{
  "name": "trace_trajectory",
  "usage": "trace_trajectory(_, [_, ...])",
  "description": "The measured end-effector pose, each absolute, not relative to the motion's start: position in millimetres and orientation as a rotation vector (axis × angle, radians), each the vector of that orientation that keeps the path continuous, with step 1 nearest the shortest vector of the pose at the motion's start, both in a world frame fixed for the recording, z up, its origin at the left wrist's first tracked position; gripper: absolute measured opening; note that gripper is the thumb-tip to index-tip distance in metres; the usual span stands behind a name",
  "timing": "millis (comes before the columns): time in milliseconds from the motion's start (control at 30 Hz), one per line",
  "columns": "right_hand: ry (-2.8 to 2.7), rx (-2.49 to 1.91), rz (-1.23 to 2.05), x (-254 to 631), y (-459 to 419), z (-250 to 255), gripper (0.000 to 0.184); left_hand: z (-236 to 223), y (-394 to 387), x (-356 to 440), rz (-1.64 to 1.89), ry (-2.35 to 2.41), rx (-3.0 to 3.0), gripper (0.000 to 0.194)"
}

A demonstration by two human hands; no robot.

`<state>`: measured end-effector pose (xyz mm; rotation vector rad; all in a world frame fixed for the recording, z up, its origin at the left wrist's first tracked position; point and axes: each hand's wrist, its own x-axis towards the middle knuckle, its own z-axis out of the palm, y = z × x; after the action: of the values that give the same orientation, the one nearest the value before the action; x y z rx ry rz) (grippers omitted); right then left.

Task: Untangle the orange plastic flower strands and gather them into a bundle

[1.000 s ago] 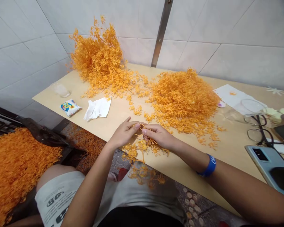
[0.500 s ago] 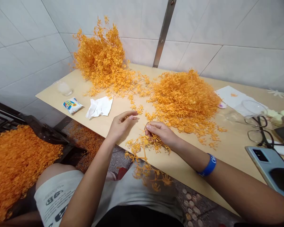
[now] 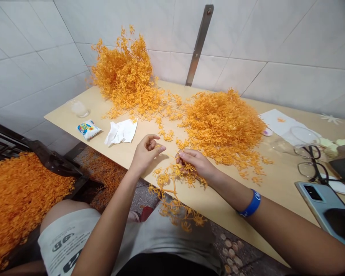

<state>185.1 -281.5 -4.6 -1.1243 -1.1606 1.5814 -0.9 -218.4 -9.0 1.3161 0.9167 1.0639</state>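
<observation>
Surface [image 3: 57, 113]: pale and flat, with the spray's upper part over its near edge and the lower part reaching beyond it, above the lap.
Larger loose mass [image 3: 25, 199]: deep orange, low at the person's left, off the surface.
Left heap [image 3: 126, 76]: tall and tangled, at the far side of the surface against the wall.
Right heap [image 3: 221, 122]: broad and lower, just beyond the right hand, with loose sprigs fringing it.
Orange spray [image 3: 163, 179]: its long axis runs from the right fingertips back toward the person, the far end bending a little to the right. It lies on the near side of the grip, so the right hand is nearer, being on it.
Spray's look: thin, forking yellow-orange stems with spidery, curled heads, openly spaced and springy-looking.
Right hand [image 3: 197, 163]: thumb and fingers pinch the top of the spray; a blue wristband [image 3: 251, 204] circles the wrist.
Left hand [image 3: 145, 155]: apart from the right, fingers bent, thumb pointing across at the pinched end. A small orange piece [image 3: 158, 145] shows by the thumb; whether it is gripped cannot be told.
</observation>
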Motion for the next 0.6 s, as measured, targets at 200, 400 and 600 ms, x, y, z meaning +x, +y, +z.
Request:
trace_trajectory(200, [-1.174,-1.108,1.594,185.2,-281.4,-6.1,0.048,-9.2,-219.5,-1.7,1.015,0.878,1.306,0.035])
trace_trajectory(400, [-1.203,-1.099,1.592,184.0,-281.3,-6.1,0.049,-11.2,-217.3,-2.6,0.988,0.842,1.28,0.049])
trace_trajectory(600, [-1.201,-1.104,1.589,184.1,-281.0,-6.7,0.047,-11.7,-216.9,-2.6,0.999,0.808,1.325,0.039])
